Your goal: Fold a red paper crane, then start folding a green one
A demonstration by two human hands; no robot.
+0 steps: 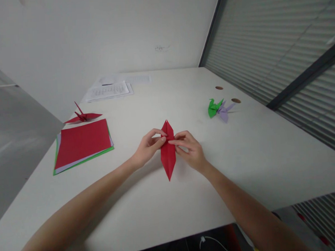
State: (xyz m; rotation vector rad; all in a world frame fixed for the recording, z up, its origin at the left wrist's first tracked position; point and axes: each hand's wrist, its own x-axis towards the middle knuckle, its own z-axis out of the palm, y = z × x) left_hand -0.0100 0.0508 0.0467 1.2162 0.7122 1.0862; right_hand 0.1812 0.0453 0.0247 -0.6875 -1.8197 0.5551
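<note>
A folded red origami paper (168,157), long and pointed at both ends with a crease down its middle, is held just over the white table in front of me. My left hand (148,146) pinches its left edge between thumb and fingers, the thumb lying on the front face. From the other side, my right hand (190,149) grips the right edge, with one fingertip on the face near the centre line. Both hands sit at about the same height on the paper, a little above its middle. Fingers partly cover that area.
Left of my hands lies a stack of red, lilac and green paper sheets (84,143), with a red paper crane (83,116) behind it. Written sheets (109,91) lie at the back. A green crane (214,108) touches a lilac crane (224,111) at right, near two round holes.
</note>
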